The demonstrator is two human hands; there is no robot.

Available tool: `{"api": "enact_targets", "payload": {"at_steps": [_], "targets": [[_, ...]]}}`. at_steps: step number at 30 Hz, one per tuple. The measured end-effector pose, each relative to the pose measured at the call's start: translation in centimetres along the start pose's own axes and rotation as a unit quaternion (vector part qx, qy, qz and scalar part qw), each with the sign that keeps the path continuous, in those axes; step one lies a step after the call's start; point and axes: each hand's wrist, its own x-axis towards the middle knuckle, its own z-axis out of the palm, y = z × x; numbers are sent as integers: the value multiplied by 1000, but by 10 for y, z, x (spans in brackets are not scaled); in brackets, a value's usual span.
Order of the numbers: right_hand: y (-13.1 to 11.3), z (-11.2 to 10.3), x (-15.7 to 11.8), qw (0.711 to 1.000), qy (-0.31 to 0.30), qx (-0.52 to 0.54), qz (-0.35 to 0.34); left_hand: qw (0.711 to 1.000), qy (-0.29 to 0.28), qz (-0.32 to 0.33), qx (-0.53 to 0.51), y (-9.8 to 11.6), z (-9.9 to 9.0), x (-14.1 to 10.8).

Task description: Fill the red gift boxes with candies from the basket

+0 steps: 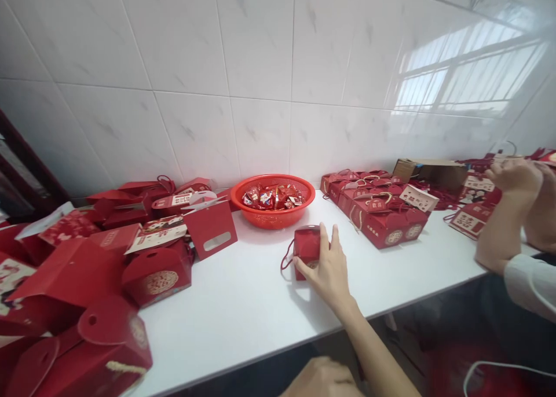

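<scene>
A small red gift box point(307, 242) with a dark red cord loop at its left side stands on the white table, just in front of the orange-red plastic basket. My right hand point(328, 269) spans this box, thumb at its front left and long fingers along its right side. Part of the box is hidden behind that hand. Low at the bottom edge, below the table's front edge, my left hand point(324, 378) shows blurred knuckles; its fingers are out of sight. Several wrapped red packets point(278, 198) lie in the basket point(273, 216).
Several red gift boxes point(156, 275) are heaped on the left of the white table point(243, 304). Rows of closed red boxes point(382, 220) stand right of the basket, near a cardboard carton point(428, 168). At the far right are another person's arms point(504, 229). A tiled wall rises behind.
</scene>
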Motion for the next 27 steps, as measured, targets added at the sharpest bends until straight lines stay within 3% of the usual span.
{"api": "enact_targets", "payload": {"at_steps": [4, 8, 11, 13, 16, 19, 21, 23, 27], "targets": [[28, -27, 6, 998, -24, 42, 29, 994, 102, 20, 23, 14, -51, 8], [70, -71, 2, 986, -38, 156, 38, 993, 110, -36, 18, 30, -114, 11], [103, -113, -4, 975, -3, 207, 83, 984, 149, -89, 46, 26, -149, -1], [125, -142, -6, 974, 66, 184, 118, 970, 192, -130, 76, 14, -163, -14], [151, -182, -3, 963, 196, 89, 160, 943, 237, -205, 111, -9, -172, -34], [175, -209, 7, 948, 262, 12, 179, 935, 215, -264, 103, -25, -169, -45], [194, -216, 15, 953, 249, -10, 170, 939, 178, -280, 94, -30, -165, -48], [216, -215, 24, 966, 197, -11, 166, 940, 153, -291, 87, -31, -161, -47], [256, -188, 34, 975, 109, 6, 195, 935, 156, -308, 77, -28, -159, -45]]}}
